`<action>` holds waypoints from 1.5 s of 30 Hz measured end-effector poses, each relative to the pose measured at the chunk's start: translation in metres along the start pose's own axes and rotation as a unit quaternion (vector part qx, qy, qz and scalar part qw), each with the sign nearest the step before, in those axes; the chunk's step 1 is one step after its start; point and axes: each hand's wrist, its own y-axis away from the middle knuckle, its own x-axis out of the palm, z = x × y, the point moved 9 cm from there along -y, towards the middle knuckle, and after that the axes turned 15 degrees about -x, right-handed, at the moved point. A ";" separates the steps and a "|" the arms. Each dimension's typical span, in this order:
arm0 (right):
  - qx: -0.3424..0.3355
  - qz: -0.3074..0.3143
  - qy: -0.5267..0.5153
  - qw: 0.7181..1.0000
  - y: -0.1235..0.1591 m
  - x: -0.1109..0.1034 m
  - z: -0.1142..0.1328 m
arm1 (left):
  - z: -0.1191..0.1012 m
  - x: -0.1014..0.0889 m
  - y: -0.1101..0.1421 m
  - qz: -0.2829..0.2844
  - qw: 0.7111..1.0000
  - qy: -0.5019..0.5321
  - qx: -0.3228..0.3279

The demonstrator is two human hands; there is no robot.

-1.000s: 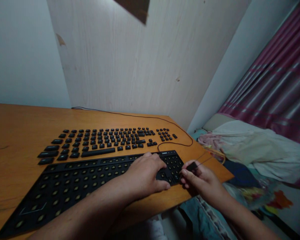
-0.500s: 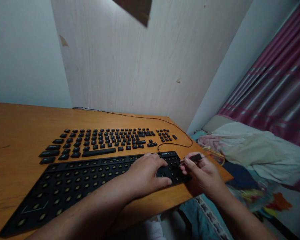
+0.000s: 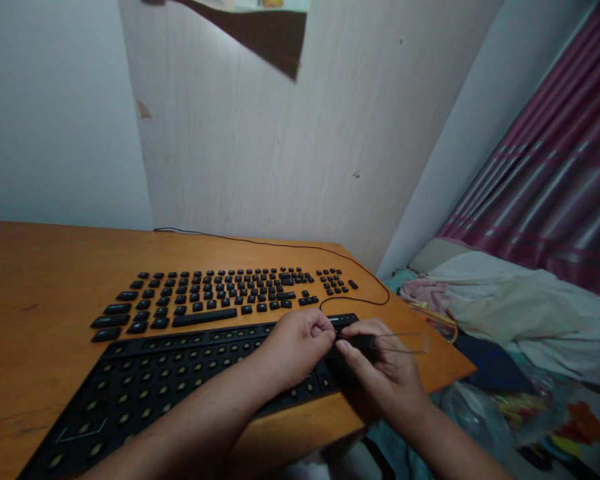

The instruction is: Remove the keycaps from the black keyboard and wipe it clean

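A black keyboard base (image 3: 145, 373), stripped of its keycaps over most of its surface, lies along the front of the desk. Over its right end, my right hand (image 3: 380, 357) grips a keycap puller (image 3: 364, 343) by its dark handle. Thin wire loops stick out of the puller to the right. My left hand (image 3: 303, 343) has its thumb and fingers pinched together close to the puller's left end; whatever lies between them is hidden. Loose black keycaps (image 3: 225, 288) are laid out in rows behind the base, with a long spacebar (image 3: 205, 317) in front.
The keyboard's cable (image 3: 280, 244) runs along the back of the wooden desk (image 3: 55, 260) and curls in at the right. Beyond the desk's right edge lie heaped bedding (image 3: 525, 293) and plastic bags (image 3: 480, 413). A purple curtain (image 3: 545, 180) hangs at the right.
My right hand has moved left with the puller, from the keyboard's right edge to my left hand. My left hand has lifted from the keyboard and closed into a pinch. The view has tilted slightly up.
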 end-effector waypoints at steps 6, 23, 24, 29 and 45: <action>0.031 -0.006 -0.040 0.999 0.007 0.005 -0.006 | 0.001 0.000 0.001 -0.024 0.998 -0.046 0.021; 0.202 -0.058 -0.127 0.969 0.019 0.012 -0.037 | 0.008 -0.005 -0.001 -0.030 0.999 0.008 -0.039; 0.202 -0.056 -0.123 0.970 0.019 0.011 -0.037 | 0.010 -0.006 -0.001 -0.032 0.998 0.013 -0.048; 0.208 -0.083 -0.106 0.969 0.019 0.001 -0.041 | 0.013 -0.009 -0.005 -0.040 0.996 0.040 -0.062; 0.049 0.162 0.153 0.974 -0.009 -0.021 -0.167 | 0.015 -0.019 -0.007 -0.068 0.997 0.010 -0.035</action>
